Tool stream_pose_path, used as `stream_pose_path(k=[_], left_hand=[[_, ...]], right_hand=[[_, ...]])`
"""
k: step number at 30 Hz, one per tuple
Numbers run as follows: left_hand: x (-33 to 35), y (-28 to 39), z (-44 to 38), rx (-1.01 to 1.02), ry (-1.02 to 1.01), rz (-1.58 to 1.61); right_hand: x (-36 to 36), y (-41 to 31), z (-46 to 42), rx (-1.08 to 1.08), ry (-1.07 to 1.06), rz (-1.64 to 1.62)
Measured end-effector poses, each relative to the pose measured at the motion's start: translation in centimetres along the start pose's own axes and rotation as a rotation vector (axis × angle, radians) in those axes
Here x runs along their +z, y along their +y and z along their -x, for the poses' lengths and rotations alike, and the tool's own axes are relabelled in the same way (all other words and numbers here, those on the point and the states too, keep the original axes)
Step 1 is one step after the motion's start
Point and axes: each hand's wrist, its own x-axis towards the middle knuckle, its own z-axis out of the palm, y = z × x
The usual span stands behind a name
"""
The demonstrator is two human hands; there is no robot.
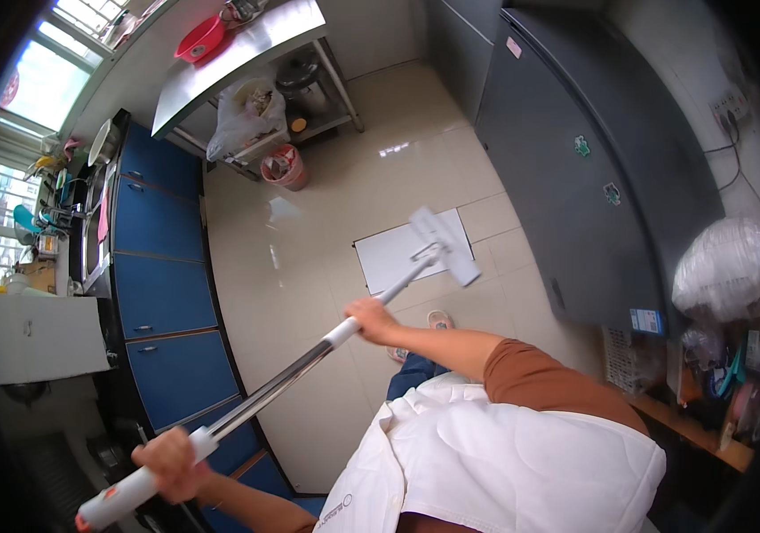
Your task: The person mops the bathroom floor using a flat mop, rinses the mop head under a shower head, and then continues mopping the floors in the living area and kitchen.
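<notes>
A flat mop with a long handle runs diagonally across the head view. Near the orange-tipped end of its handle, my left hand [170, 463] grips the white sleeve. My right hand [373, 321] is closed around the shaft [403, 285] lower down, below the bare metal tube [273, 393]. Slightly blurred, the rectangular mop head [463, 266] lies across a white rectangular panel [386, 256] on the tiled floor, overhanging its right corner. Whether the head presses on the panel cannot be told. My shoes [440, 320] are just this side of the panel.
Blue cabinets [163, 226] line the left, below a sink [94, 233]. A pink wastebasket [284, 168] stands by a steel table [253, 50] bearing a red basin [200, 40]. On the right rises a dark refrigerator [553, 160], with a plastic-wrapped bundle [726, 270] beside it.
</notes>
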Motion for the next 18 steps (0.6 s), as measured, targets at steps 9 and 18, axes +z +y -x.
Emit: stream_pose_path(k=[9, 18], left_hand=[[1.0, -5.5, -5.5, 0.101, -0.138, 0.317], [3.3, -8.3, -2.1, -0.190, -0.137, 0.193]], right_hand=[[-6.1, 0.9, 0.3, 0.184, -0.082, -0.010], [-6.5, 6.9, 5.5, 0.263, 0.041, 0.161]])
